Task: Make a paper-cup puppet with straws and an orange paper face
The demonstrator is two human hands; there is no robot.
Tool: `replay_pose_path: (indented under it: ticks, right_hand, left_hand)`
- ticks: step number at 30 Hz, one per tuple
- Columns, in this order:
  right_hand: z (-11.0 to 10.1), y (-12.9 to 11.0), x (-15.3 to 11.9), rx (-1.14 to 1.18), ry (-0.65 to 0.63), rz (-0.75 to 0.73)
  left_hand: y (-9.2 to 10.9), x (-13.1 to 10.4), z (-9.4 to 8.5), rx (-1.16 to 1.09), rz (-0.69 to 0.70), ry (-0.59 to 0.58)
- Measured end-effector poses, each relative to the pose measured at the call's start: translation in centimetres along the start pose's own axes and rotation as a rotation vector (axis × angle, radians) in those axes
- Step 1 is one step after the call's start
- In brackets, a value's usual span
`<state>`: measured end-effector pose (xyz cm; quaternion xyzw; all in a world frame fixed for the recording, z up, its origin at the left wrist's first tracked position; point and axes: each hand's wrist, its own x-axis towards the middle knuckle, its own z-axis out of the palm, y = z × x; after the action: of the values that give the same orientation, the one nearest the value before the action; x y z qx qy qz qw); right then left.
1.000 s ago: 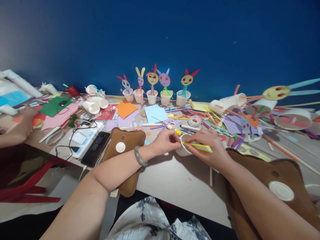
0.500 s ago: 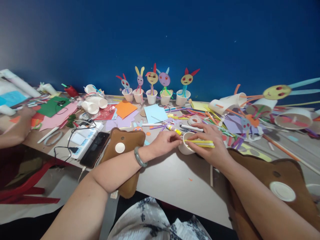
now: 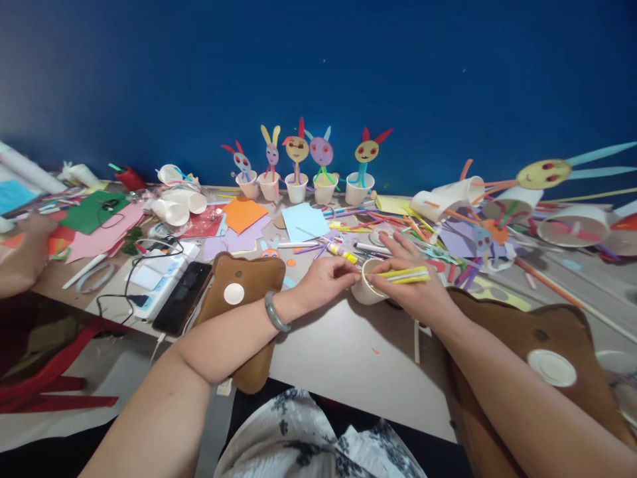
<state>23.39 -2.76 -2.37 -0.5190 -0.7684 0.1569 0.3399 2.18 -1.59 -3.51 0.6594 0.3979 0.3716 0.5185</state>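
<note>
A white paper cup [image 3: 367, 289] stands on the table between my hands. My left hand [image 3: 329, 282] has its thumb and fingertips pinched at the left side of the cup's rim. Between thumb and fingers, my right hand [image 3: 411, 279] grips a small bundle of yellow straw-like sticks [image 3: 405, 274]. Their left ends are at the cup's right rim, and my fingers partly cover them. The inside of the cup is only partly visible. Just behind it lie a yellow-capped glue stick [image 3: 341, 253] and a white pen [image 3: 371, 249].
Several cups holding paper rabbit figures [image 3: 297, 191] line the blue wall. Brown bear-shaped cushions [image 3: 249, 332] lie at both sides. A phone [image 3: 182, 299] and a power strip [image 3: 166, 282] sit left. Loose coloured sticks [image 3: 398, 222] are spread behind. Another person's hand [image 3: 34, 232] is far left.
My right hand and the yellow sticks have tilted slightly, with the hand a little closer round the cup's rim. The whole view has shifted slightly; my left hand stays at the cup.
</note>
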Motion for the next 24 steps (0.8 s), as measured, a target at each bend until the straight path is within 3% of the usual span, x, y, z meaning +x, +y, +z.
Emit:
replay_pose_path:
  ticks: [9, 24]
  right_hand:
    - [0.2, -0.9, -0.1, 0.070, 0.000, 0.058]
    - [1.1, -0.5, -0.4, 0.208, 0.006, 0.170]
  left_hand:
    - [0.0, 0.0, 0.2, -0.153, -0.056, -0.003]
    - [0.0, 0.3, -0.3, -0.019, 0.110, 0.024]
